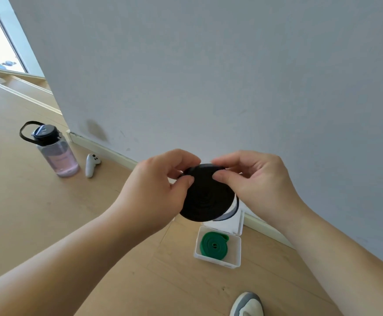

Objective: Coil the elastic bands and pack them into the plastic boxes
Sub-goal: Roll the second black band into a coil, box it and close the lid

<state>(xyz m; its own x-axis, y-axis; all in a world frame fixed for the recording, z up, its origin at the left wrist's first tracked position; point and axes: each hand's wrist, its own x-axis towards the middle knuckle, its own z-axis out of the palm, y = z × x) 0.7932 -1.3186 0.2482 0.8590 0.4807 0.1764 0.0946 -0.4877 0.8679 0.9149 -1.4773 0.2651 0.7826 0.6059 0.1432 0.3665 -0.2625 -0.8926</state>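
Head: green band (213, 245) coiled in plastic box (218, 262).

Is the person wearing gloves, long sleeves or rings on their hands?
No. The left hand and right hand are bare: no gloves, no rings in view. The left forearm and right forearm are bare too, with no sleeve, watch or bracelet showing. The thumbnails look short and unpainted.

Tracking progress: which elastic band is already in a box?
The green band, coiled inside the white box on the floor. The black band is unpacked, pinched between the left hand and right hand.
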